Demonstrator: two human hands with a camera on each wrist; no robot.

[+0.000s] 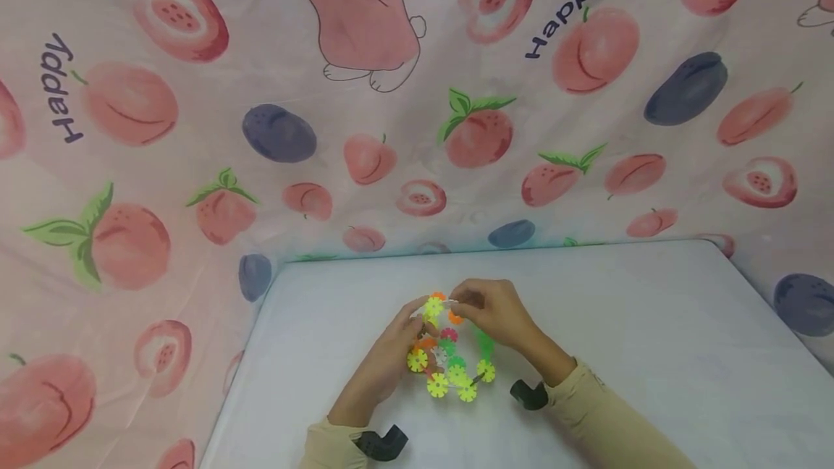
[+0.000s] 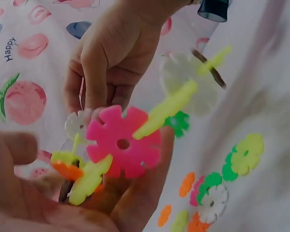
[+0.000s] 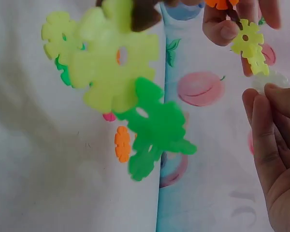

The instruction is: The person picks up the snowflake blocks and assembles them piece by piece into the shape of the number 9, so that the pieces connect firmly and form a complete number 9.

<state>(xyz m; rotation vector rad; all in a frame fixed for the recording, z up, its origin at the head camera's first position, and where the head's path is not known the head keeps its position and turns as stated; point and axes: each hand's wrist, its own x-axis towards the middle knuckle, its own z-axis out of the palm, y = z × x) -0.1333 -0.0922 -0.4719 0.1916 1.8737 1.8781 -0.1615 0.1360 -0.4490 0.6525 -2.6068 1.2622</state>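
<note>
A chain of interlocking flower-shaped plastic discs (image 1: 438, 385), yellow, orange, green and other colours, hangs over the table between both hands. My left hand (image 1: 391, 353) grips its left part, near a pink disc (image 2: 145, 133) seen in the left wrist view. At the upper end, my right hand (image 1: 495, 310) pinches a white disc (image 3: 270, 83) between thumb and fingers. That disc meets a small yellow disc (image 3: 258, 63) of the chain; whether they are slotted together cannot be told. Green discs (image 3: 157, 125) hang at the chain's right side.
Loose discs lie on the white table under the chain, among them a white one (image 2: 213, 204), a yellow one (image 2: 248, 154) and an orange one (image 3: 122, 144). A fruit-printed cloth (image 1: 365, 158) rises behind the table. Black wrist devices (image 1: 382, 444) sit at both sleeves.
</note>
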